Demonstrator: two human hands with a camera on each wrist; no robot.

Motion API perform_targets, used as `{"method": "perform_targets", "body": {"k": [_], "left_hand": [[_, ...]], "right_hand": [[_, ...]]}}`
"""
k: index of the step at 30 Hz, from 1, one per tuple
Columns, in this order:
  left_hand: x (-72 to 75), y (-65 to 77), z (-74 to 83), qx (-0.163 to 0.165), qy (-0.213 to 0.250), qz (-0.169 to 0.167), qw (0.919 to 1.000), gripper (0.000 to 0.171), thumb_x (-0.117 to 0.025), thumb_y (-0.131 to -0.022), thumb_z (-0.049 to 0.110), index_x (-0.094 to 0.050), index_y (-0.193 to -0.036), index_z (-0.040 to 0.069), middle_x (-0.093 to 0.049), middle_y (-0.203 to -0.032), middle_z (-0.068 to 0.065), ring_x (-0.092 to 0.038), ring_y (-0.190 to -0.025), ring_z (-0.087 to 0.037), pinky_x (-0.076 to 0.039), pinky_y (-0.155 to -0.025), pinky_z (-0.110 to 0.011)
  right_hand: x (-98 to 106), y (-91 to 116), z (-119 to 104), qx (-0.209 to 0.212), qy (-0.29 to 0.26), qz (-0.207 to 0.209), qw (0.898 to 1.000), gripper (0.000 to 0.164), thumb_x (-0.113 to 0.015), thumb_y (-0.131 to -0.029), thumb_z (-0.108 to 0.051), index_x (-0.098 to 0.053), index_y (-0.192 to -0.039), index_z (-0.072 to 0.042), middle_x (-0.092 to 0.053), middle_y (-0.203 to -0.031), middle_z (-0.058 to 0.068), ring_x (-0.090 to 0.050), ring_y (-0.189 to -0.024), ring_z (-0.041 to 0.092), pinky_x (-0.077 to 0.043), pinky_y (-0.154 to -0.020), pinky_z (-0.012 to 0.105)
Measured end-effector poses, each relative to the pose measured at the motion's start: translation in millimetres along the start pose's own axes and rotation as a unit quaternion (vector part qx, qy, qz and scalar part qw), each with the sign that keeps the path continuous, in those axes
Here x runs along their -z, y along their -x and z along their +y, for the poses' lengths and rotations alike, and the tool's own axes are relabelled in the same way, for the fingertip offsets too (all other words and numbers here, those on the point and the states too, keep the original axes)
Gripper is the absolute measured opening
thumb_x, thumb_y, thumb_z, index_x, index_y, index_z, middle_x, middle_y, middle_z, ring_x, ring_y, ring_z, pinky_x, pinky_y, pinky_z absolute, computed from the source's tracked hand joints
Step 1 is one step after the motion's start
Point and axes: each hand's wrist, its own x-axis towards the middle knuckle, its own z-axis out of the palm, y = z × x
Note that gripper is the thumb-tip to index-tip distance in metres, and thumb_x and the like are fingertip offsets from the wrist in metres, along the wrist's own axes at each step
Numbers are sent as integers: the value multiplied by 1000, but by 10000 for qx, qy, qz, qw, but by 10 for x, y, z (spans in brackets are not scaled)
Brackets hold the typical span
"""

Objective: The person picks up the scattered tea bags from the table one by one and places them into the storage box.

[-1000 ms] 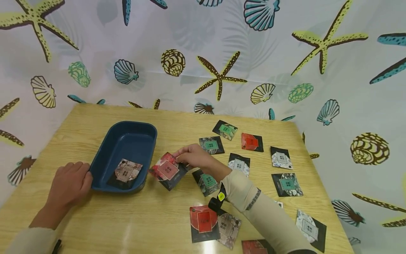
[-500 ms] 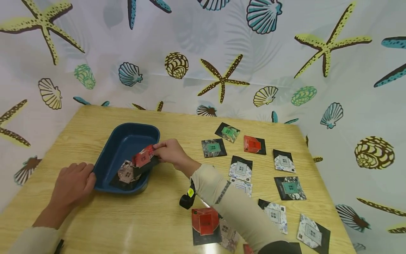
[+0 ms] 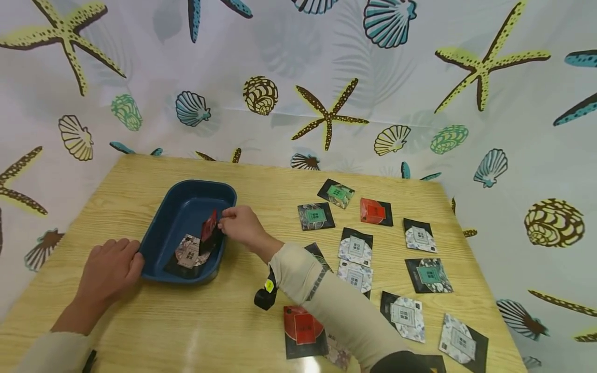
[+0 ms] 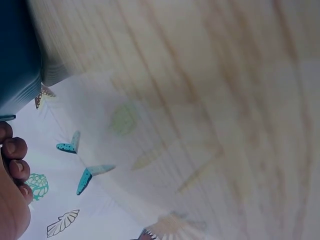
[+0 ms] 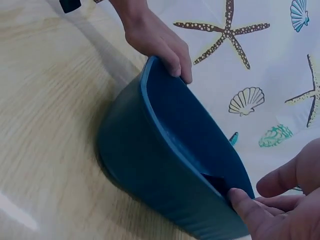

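Gripping the near left corner of the blue box (image 3: pixel 188 212) with the left hand (image 3: pixel 114 267), fingers curled over the rim, on the left half of the tabletop (image 3: pixel 154 331). Holding the right hand (image 3: pixel 242 225) at the box's right rim, thumb and finger apart, with no visible pinch. Inside, by the right wall: a red packet (image 3: pixel 209 227) steeply on edge, just beside a brown packet (image 3: pixel 188 255). Possible to drag the red packet back over the rim, because of a fingertip so near its corner. Possible also to let it fall across the brown packet, for lack of support. Passing the right sleeve (image 3: pixel 336 303) too low, easy to push the large red packet (image 3: pixel 303 331) toward the tabletop's near edge.
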Motion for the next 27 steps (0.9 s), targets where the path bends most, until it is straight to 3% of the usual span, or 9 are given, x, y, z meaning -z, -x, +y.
{"method": "perform_targets", "body": {"k": [7,12,17,21,23,25,27], "left_hand": [[-1,-5,-26,73,-17,-78,9999,22,-45,-93,12,-41,-72,13,-36,-65,1,-29,-60,-18,-20,-60,-32],[3,-7,-37,83,-51,-185,9998,22,-45,-93,12,-42,-72,14,-36,-65,1,-30,-60,-17,-20,-60,-32],[11,-10,-40,17,-97,-101,9999,23,-45,-93,12,-41,-71,14,-36,-64,1,-30,-59,-17,-20,-59,-30],[15,-6,-38,-4,-78,-75,9999,24,-45,-93,11,-39,-70,14,-33,-64,2,-26,-58,-15,-18,-59,-29],[20,-4,-29,8,-80,-131,9999,25,-45,-94,11,-38,-70,15,-32,-64,3,-25,-58,-15,-17,-59,-29],[24,-6,-16,31,-84,-216,9997,26,-44,-95,11,-38,-70,15,-31,-64,3,-23,-58,-14,-17,-59,-29],[25,-8,1,63,-77,-335,9994,26,-43,-97,12,-38,-71,15,-31,-64,3,-23,-59,-15,-17,-59,-29]], "right_hand": [[328,9,-27,86,-302,131,9994,40,-46,-102,-3,-49,-140,8,-60,-134,28,-62,-126,34,-51,-103,39],[818,-34,-4,-4,-444,745,9962,36,-52,-99,0,-56,-134,5,-63,-130,27,-66,-120,33,-52,-100,38],[1338,-27,66,-107,-193,1300,9913,34,-54,-98,1,-58,-130,7,-62,-130,27,-65,-120,35,-53,-100,40],[1633,-11,190,-249,325,1511,9877,34,-54,-98,-1,-57,-131,8,-60,-133,26,-65,-118,37,-52,-101,44],[1740,-5,269,-268,858,1558,9837,34,-53,-98,-3,-57,-130,8,-60,-131,25,-64,-116,37,-52,-100,45],[1823,-10,353,-213,1662,1515,9742,33,-52,-99,-5,-59,-130,6,-61,-130,23,-62,-117,37,-51,-99,47],[1893,-28,445,-37,2651,1311,9553,34,-52,-99,-5,-59,-131,4,-60,-132,22,-60,-122,36,-50,-101,47]]}}
